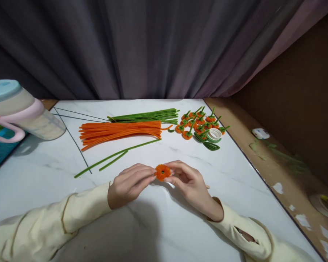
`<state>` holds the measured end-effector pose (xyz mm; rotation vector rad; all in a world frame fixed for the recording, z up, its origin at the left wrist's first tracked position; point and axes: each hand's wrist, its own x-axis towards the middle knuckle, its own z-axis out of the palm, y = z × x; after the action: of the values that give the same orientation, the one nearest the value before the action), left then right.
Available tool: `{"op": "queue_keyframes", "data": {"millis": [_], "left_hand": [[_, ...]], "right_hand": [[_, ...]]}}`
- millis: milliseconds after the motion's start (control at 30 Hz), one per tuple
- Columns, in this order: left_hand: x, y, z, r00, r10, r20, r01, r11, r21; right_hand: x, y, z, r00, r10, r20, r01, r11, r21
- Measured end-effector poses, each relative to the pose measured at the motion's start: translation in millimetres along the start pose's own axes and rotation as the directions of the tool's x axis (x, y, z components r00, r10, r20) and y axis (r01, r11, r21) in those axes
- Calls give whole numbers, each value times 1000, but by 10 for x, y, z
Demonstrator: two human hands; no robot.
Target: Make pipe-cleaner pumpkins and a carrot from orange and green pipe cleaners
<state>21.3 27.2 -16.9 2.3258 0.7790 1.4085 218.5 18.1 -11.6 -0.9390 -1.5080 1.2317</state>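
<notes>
Both hands pinch a small orange pipe-cleaner coil [162, 172] shaped like a round pumpkin, just above the white marble table [38, 171]. My left hand [130, 183] holds its left side with the fingertips. My right hand [187, 180] grips its right side. Both forearms rest on the table in cream sleeves. Beyond the hands lie two loose green pipe cleaners [115, 157].
A bundle of orange pipe cleaners [120, 131] and a bundle of green ones [144, 115] lie at the back. Several finished orange pumpkins with green stems [199, 123] sit beside a tape roll [214, 134]. A tilted jug with a blue lid [19, 111] stands at the left.
</notes>
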Motion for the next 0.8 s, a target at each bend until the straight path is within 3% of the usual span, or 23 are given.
{"op": "queue_keyframes", "data": {"millis": [133, 567, 800], "left_hand": [[-7, 4, -4, 1000, 7, 13, -7, 1000, -4], [59, 66, -16, 984, -174, 23, 176, 981, -87], [36, 62, -29, 987, -152, 54, 154, 987, -50]], "right_hand": [[-3, 10, 7, 1000, -4, -6, 4, 1000, -15], [-15, 12, 15, 999, -49, -18, 46, 991, -125], [-3, 2, 18, 993, -108, 46, 114, 976, -186]]}}
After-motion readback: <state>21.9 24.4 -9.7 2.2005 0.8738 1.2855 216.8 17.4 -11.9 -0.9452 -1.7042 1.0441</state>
